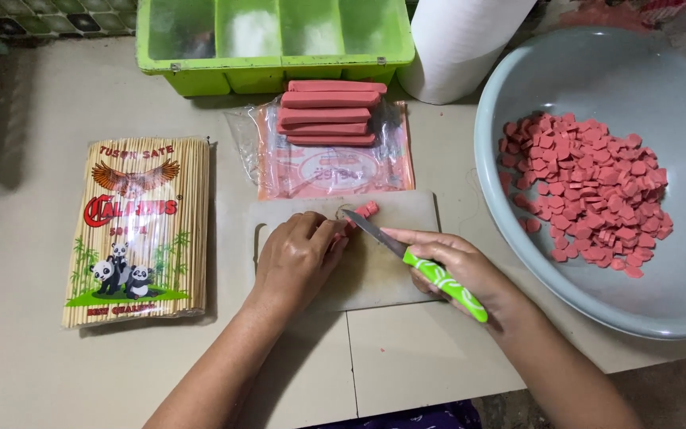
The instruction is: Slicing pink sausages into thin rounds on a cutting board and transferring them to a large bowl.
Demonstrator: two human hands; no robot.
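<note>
A pink sausage (pixel 356 217) is pinned to the pale cutting board (pixel 375 278) by the left hand's (pixel 299 258) curled fingers so the green-handled knife (pixel 418 264), gripped firmly in the closed right hand (pixel 458 266), can be drawn through it.

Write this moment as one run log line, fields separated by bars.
left hand: holds sausage on cutting board | right hand: grips green-handled knife, blade at sausage | bowl: pink slices

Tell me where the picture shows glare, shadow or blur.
Head view: soft, even light; mild glare on the clear sausage wrapper and washed-out white in the green tray compartments. Dark shadow fills the far left edge and lies under the left hand. The knife in the right hand looks sharp, without motion blur.
</note>
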